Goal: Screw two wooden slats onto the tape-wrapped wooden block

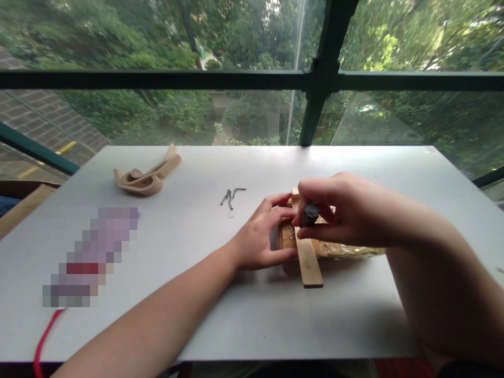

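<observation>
My right hand (328, 210) is closed around the dark handle of a screwdriver (310, 214), seen nearly end-on and upright over a pale wooden strip (310, 262). Its shaft and tip are hidden from me. The strip lies across a brown wooden block (334, 249) partly wrapped in clear film, and its near end sticks out past the block. From the left, my left hand (262, 236) grips the strip and block, fingers on the far side and thumb on the near side. Several screws (229, 197) lie loose on the table beyond my left hand.
The white table (220, 320) stands against a window with dark green frames (157, 80). Curved pale wooden pieces (147, 181) rest at the back left. A blurred-out purple item (106, 241) with a red strap (45, 336) lies at left. A cardboard box (27, 207) stands beyond the table's left edge.
</observation>
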Demonstrator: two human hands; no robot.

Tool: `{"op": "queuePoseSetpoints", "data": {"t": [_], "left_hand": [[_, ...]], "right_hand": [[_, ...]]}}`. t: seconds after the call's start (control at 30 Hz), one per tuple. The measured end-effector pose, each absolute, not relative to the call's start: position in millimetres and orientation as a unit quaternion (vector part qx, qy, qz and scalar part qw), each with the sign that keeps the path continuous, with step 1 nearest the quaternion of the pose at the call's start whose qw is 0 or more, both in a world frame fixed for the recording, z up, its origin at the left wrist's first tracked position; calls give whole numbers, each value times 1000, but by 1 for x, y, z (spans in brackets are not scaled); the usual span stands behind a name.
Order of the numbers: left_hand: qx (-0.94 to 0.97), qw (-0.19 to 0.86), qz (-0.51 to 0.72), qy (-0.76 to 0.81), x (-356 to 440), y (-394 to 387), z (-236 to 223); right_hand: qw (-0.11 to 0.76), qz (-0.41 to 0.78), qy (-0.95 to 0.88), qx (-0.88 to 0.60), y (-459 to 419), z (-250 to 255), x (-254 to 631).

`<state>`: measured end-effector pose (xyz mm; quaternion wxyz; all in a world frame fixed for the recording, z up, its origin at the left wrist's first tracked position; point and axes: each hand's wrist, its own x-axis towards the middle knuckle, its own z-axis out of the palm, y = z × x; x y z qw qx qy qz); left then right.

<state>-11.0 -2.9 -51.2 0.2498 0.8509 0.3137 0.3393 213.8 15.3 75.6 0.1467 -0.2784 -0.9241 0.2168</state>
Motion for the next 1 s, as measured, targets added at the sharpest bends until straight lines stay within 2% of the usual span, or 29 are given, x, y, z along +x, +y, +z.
{"op": "queuePoseSetpoints", "data": {"t": [0.13,0.4,0.67,0.87,1.0], "left_hand": [[851,251,344,308,-11,-2,-52],[856,227,358,297,-11,-2,-55],[858,229,359,286,-11,-1,-54],[860,229,356,286,-11,-1,-54],[859,238,349,290,-10,-1,-53]], "right_hand": [[164,196,-920,-298,20,71,212],[150,326,-903,-236,20,65,210],[143,384,-885,-220,19,69,218],[112,323,-907,-247,19,73,221],[129,260,-920,-264,19,74,219]]}}
